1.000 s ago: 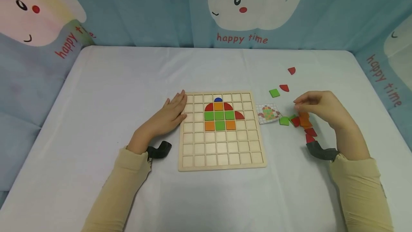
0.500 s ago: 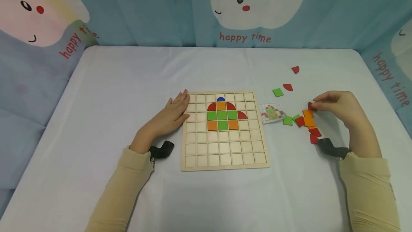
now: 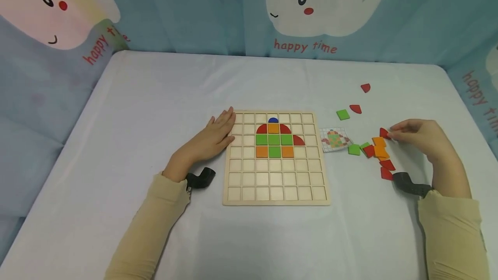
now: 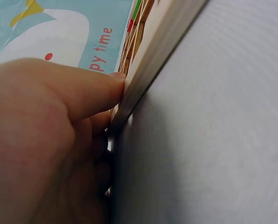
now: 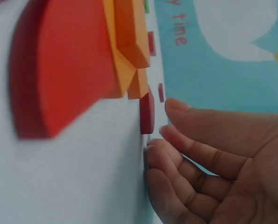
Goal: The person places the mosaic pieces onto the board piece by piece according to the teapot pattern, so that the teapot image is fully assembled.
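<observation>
Left hand (image 3: 212,139), fingers extended, rests against the left edge of the gridded board (image 3: 276,179), mid-table; coloured tiles (image 3: 274,140) occupy cells toward its far edge. Beside its right edge lies a pattern card (image 3: 335,139), then loose tiles (image 3: 380,152). Toward the table's (image 3: 175,85) right edge, the right hand (image 3: 426,141), thumb and fingers parted, adjoins a red piece (image 3: 384,133); contact is indistinct.

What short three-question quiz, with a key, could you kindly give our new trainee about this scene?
1. Multiple choice: which hand touches the wooden board? A) left B) right C) both
2. True or false: in the head view, the small picture card lies to the right of the board.
3. Count: how many green squares are set in the board?

Key: 1. A, the left hand, at the board's left edge. 2. True. 3. Four.
</observation>
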Demonstrator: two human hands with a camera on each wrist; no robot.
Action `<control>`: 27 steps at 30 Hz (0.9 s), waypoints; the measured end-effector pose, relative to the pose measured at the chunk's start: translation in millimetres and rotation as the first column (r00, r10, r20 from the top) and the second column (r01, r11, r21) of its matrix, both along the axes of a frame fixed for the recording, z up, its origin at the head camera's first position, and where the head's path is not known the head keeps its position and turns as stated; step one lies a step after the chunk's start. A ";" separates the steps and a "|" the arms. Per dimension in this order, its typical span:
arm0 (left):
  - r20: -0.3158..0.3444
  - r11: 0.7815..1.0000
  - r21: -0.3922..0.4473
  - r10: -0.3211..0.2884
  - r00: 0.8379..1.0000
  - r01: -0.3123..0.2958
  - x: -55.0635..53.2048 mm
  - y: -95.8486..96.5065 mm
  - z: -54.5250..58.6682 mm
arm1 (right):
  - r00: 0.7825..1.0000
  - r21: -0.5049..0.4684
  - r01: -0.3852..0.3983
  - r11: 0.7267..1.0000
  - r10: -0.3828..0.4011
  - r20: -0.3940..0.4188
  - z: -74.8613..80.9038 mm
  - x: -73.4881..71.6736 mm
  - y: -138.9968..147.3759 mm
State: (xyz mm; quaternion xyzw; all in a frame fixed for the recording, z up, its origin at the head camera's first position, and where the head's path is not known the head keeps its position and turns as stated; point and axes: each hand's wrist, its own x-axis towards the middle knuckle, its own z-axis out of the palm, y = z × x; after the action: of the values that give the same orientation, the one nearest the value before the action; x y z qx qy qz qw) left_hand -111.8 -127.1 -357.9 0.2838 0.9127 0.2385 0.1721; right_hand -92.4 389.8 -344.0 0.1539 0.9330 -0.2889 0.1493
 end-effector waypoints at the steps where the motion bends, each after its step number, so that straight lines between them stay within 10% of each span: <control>1: -0.001 1.000 -0.001 0.000 1.000 0.000 -0.1 0.4 0.1 | 1.000 -0.015 0.000 1.000 0.000 0.009 3.4 1.3 -3.9; 27: 0.009 1.000 -0.004 0.008 1.000 -0.008 -0.3 0.9 1.1 | 0.996 0.019 -0.072 0.997 0.073 -0.054 7.4 3.5 -24.6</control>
State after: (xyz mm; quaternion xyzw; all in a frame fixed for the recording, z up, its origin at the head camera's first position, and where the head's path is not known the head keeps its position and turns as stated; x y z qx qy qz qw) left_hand -112.1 -126.2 -356.8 0.2785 0.9135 0.2388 0.1759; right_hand -89.0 365.2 -336.5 0.1134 0.9441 -0.2797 0.1327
